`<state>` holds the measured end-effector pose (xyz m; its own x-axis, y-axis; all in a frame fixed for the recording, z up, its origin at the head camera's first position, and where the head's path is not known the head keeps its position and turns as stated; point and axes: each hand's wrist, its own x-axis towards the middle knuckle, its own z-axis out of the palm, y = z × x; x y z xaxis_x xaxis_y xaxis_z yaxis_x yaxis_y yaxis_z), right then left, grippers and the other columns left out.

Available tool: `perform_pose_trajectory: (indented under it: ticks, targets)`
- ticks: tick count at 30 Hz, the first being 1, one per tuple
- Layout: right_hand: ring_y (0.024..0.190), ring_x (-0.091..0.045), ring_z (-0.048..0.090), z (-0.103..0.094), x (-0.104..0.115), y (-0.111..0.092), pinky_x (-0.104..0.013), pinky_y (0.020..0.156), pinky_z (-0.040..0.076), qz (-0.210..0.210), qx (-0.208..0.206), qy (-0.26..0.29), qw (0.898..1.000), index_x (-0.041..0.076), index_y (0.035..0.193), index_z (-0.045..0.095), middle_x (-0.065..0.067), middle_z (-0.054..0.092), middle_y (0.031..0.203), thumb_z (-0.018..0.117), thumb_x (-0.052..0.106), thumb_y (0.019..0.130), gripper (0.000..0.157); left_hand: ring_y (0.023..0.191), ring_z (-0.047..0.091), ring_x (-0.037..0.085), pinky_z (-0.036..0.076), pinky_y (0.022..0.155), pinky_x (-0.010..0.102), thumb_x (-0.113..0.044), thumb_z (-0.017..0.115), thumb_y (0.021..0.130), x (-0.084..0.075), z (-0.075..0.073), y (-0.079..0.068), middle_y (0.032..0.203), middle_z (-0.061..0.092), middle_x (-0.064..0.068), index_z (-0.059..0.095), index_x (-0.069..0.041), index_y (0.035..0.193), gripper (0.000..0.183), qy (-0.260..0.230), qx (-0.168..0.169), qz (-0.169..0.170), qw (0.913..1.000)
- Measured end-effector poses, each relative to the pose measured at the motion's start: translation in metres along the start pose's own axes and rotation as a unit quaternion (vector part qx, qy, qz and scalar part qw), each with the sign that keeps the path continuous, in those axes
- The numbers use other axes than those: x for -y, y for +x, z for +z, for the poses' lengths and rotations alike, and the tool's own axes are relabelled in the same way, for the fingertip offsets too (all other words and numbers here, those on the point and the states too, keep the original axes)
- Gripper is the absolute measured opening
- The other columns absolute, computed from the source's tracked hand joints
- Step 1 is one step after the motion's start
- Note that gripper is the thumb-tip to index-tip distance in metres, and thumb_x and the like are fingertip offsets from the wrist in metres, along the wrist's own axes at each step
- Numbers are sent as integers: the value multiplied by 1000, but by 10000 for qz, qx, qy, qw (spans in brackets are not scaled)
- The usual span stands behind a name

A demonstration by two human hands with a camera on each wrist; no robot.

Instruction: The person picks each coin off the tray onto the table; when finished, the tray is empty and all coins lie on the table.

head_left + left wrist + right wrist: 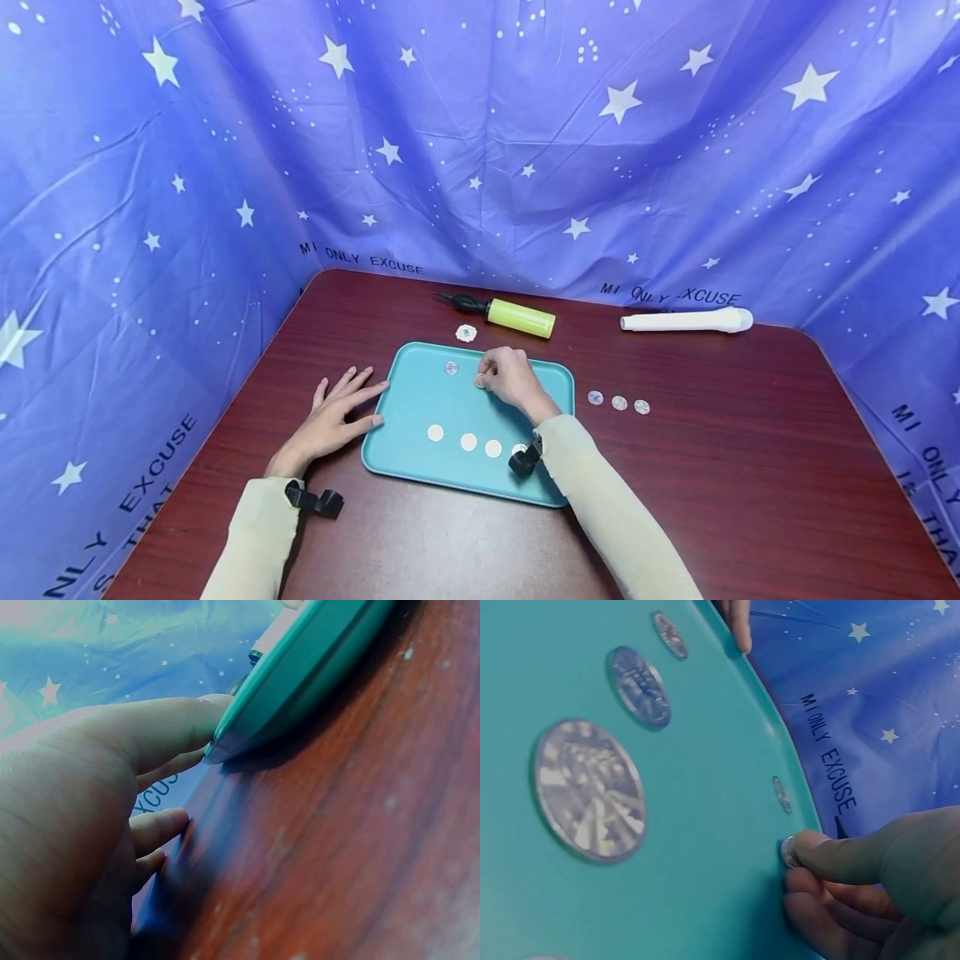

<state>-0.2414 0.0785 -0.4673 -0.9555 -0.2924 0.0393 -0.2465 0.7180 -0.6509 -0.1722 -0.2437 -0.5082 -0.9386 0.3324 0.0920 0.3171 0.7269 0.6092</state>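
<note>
My right hand [512,379] pinches a coin [788,851] between thumb and fingers at the back part of a turquoise tray [420,400]. Left of it on the tray lies another silvery coin [452,367]. Along the front of the tray runs a row of several shiny coins [468,442], the rightmost partly covered by the right wrist's black strap. My left hand [333,425] lies with fingers spread at the tray's left side. In the left wrist view, the fingertips of that hand [97,765] are right at the tray's rim [255,697].
Three coins [619,403] lie on the dark red table right of the tray. Behind the tray are a small white scalloped disc [466,333], a yellow-green hand pump [521,318] with a black nozzle, and a long white tube-like object [684,320]. A blue starry curtain [480,150] surrounds the table.
</note>
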Motion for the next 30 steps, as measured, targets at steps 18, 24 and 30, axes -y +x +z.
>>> perform_pose_trajectory:
  ticks: [18,24,30]
  targets:
    - [61,-11,71,-12,-19,-9,-27,60,59,517,131,1451,9880,4,89,78,-10,76,76,67,1,90,11,154,18,46,-4,116,73,-39,71,91,0,0,0,162,35,18,56,-23,145,58,39,-29,19,10000]
    - [64,-15,73,-23,-23,-16,-29,61,61,703,110,1723,9825,0,94,77,-16,77,83,67,0,91,11,154,18,47,-4,116,73,-38,71,91,1,0,-1,162,35,18,56,-22,145,58,19,-51,39,10000]
    - [68,-17,74,-33,-30,-22,-29,63,62,771,79,1940,9779,-2,99,77,-20,77,89,65,0,92,13,154,18,46,-4,116,73,-38,71,91,1,1,-1,162,35,18,56,-22,144,58,1,-62,35,10000]
